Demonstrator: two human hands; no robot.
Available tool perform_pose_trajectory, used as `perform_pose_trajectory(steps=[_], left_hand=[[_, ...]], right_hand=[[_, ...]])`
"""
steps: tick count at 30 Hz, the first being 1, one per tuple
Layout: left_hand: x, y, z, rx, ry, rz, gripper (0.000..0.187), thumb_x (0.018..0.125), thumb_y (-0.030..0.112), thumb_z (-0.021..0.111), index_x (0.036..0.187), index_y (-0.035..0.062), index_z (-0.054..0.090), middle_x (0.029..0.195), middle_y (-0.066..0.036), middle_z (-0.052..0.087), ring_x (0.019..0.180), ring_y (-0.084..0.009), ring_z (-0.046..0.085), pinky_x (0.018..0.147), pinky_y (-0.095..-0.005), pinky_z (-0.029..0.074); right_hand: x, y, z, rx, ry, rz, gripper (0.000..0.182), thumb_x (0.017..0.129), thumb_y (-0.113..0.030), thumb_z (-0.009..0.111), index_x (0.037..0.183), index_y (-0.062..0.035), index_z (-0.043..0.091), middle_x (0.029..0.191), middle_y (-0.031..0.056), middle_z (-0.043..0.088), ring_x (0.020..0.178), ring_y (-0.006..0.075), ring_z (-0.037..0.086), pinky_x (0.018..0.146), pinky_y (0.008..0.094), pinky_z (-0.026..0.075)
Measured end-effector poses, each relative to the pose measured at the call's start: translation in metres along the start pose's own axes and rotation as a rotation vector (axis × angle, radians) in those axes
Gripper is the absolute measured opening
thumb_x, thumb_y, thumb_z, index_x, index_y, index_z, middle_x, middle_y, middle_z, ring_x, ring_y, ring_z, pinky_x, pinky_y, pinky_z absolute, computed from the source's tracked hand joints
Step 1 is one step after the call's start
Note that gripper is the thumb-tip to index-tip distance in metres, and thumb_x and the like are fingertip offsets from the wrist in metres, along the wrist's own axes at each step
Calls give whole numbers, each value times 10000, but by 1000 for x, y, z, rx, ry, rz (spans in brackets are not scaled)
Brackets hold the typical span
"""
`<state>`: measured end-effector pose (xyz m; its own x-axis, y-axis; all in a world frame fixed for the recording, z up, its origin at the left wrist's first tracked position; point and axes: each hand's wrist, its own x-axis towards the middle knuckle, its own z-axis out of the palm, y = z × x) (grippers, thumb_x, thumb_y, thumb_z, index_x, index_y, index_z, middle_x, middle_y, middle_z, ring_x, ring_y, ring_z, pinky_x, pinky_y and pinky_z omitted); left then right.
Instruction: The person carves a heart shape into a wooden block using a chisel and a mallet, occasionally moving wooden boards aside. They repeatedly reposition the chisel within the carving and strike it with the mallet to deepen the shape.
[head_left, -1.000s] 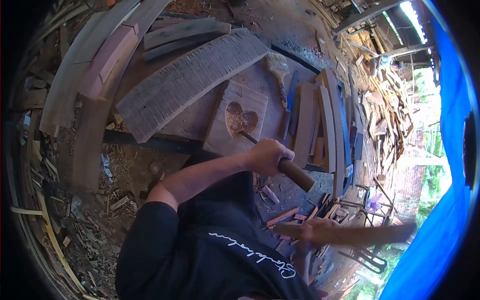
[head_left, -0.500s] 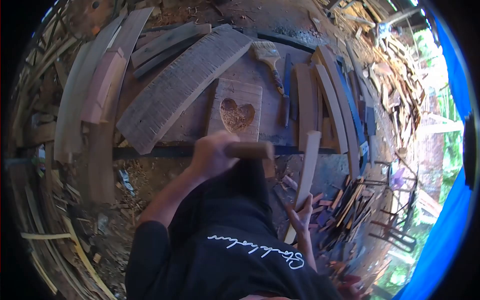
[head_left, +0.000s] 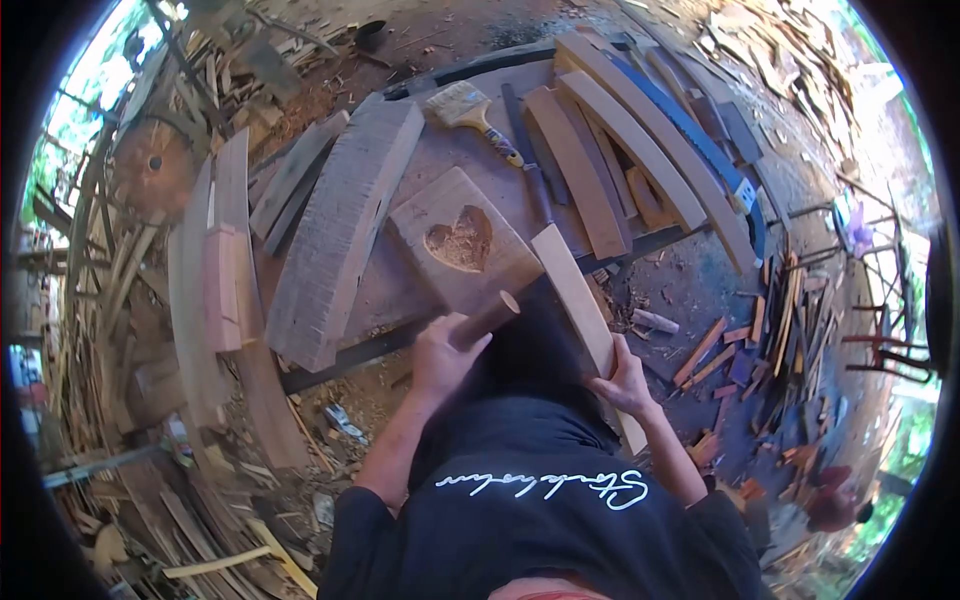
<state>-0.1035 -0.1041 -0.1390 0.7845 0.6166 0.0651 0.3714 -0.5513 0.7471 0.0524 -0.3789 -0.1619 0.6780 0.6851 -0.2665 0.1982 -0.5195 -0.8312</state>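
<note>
My left hand (head_left: 443, 358) is closed round a short, round wooden rod (head_left: 487, 319), whose cut end points up and right. My right hand (head_left: 626, 381) grips a long, flat wooden strip (head_left: 573, 290); its upper end comes close to the right corner of a board. That board (head_left: 420, 212) lies tilted on the workbench, with a heart-shaped hollow (head_left: 460, 240) carved in it and wood shavings inside the hollow. The rod is just below the board's near edge.
A thick, rough plank (head_left: 340, 225) lies left of the carved board. A paintbrush (head_left: 463, 106) and a dark long-handled tool (head_left: 533, 180) lie beyond it. Curved wood pieces (head_left: 580, 170) and a blue-edged saw (head_left: 690, 130) are at the right. Offcuts (head_left: 735, 350) litter the floor.
The view has swung, so the bench and carved board appear turned. Relative to my body, the strip now leans the other way, its upper end nearer the board. Both hands keep their hold.
</note>
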Motion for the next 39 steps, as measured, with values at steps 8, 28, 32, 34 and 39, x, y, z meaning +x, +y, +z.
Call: perform_pose_trajectory(steps=[8,28,32,34,39], left_hand=[[36,53,-7,-238,-93,251,250,674,122,821,833,80,633,775,-116,652,713,-316,662,632,-378,512],[131,95,55,-304,-259,666,299,607,148,819,804,90,601,741,-108,641,727,-333,659,625,-392,501],[135,90,58,-336,-245,633,303,607,146,818,808,83,600,760,-112,647,743,-335,660,642,-395,506],[136,88,63,-367,-174,646,287,621,173,800,794,94,586,725,-106,624,710,-328,650,606,-403,488],[135,87,68,-397,-28,639,269,626,187,772,776,103,566,684,-98,591,672,-322,637,565,-414,469]], right_hand=[[-10,-5,-12,83,109,58,654,694,-255,779,1204,0,459,920,220,650,834,303,676,756,389,529],[1,-70,-45,24,529,21,509,749,-242,777,1109,-29,487,823,115,625,739,176,606,705,326,490],[2,-79,-47,-72,506,65,511,754,-241,771,1117,-31,479,819,117,618,735,187,606,705,329,489],[4,-79,-46,-75,506,44,508,756,-239,767,1119,-33,476,819,117,617,736,188,607,703,331,488],[9,-85,-44,-59,491,25,499,761,-229,757,1123,-40,471,801,103,601,715,179,590,693,329,484]])
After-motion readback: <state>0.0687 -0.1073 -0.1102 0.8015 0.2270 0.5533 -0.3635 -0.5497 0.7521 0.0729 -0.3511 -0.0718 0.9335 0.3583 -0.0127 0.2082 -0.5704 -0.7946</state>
